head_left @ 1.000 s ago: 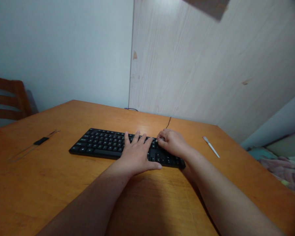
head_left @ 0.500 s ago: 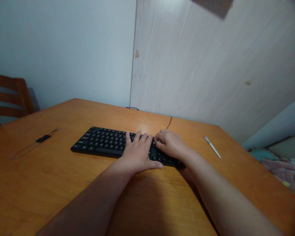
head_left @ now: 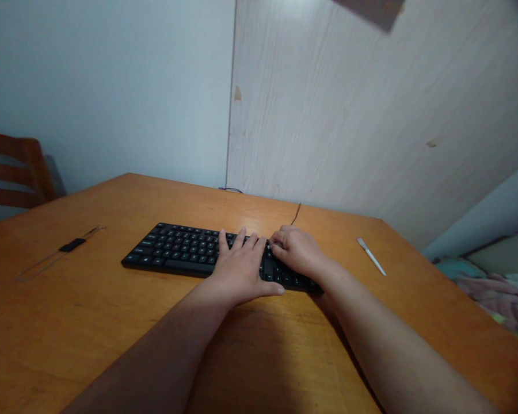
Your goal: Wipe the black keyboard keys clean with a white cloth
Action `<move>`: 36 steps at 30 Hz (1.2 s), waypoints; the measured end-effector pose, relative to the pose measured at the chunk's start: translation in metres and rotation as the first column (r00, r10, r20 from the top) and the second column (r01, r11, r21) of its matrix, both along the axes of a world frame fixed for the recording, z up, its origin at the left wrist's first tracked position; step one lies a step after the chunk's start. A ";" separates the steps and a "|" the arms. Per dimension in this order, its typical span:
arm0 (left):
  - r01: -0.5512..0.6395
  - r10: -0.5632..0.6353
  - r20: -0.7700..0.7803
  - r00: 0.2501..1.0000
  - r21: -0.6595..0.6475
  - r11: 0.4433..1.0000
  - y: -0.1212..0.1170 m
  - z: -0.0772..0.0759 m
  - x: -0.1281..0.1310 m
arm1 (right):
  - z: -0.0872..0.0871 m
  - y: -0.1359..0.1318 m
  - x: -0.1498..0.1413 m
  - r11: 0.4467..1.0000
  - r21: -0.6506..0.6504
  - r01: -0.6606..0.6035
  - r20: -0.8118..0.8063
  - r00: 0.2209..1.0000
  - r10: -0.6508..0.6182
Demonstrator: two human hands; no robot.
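A black computer keyboard (head_left: 185,246) lies flat on the wooden table. My left hand (head_left: 240,264) rests palm down across its middle-right part, fingers spread over the keys and the thumb stretched toward the near edge. Just to the right, my right hand (head_left: 296,248) is closed over the right-hand keys, its fingers curled and pinched together close to the left fingertips. Whatever the right fingers grip, if anything, is too small or too hidden to name. Both hands cover part of the keys. A thin dark cable (head_left: 296,214) runs from behind the keyboard toward the back edge.
On the right of the wooden table (head_left: 155,345) lies a white-handled brush (head_left: 371,257). A wire tool with a black middle piece (head_left: 72,245) lies on the left. A wooden chair (head_left: 15,169) stands at the far left; a wall (head_left: 328,115) rises behind.
The whole view has shifted slightly, moving everything a little to the left. Both hands keep their places on the keyboard, with no clear change of grip.
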State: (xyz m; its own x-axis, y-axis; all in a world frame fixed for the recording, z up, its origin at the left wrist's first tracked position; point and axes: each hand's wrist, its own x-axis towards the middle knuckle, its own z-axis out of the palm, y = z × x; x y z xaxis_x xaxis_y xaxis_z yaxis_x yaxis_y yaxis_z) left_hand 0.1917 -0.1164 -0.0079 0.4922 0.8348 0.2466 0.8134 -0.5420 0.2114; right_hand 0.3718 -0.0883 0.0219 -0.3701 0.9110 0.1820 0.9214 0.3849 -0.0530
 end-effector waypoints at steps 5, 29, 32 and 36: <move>0.000 0.000 -0.005 1.000 -0.008 1.000 0.000 0.001 0.000 | 0.004 -0.002 0.003 0.999 -0.034 -0.035 -0.030 0.999 0.034; 0.011 -0.011 0.014 1.000 0.013 1.000 0.001 -0.001 0.000 | 0.008 -0.011 -0.004 0.995 -0.053 -0.082 0.009 0.997 0.083; 0.008 -0.008 0.010 1.000 0.016 1.000 0.001 -0.002 -0.001 | 0.008 -0.011 -0.003 0.988 -0.099 -0.121 -0.009 0.993 0.121; 0.001 -0.001 -0.006 1.000 0.011 1.000 0.001 -0.001 0.000 | 0.007 -0.012 -0.004 0.995 -0.055 -0.089 -0.012 0.996 0.089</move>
State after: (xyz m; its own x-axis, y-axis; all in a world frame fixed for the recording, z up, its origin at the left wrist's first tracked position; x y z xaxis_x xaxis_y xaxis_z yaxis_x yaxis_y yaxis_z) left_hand 0.1918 -0.1153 -0.0092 0.4945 0.8314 0.2534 0.8139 -0.5452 0.2007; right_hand 0.3681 -0.1005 0.0293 -0.4485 0.8833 0.1364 0.8830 0.4616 -0.0854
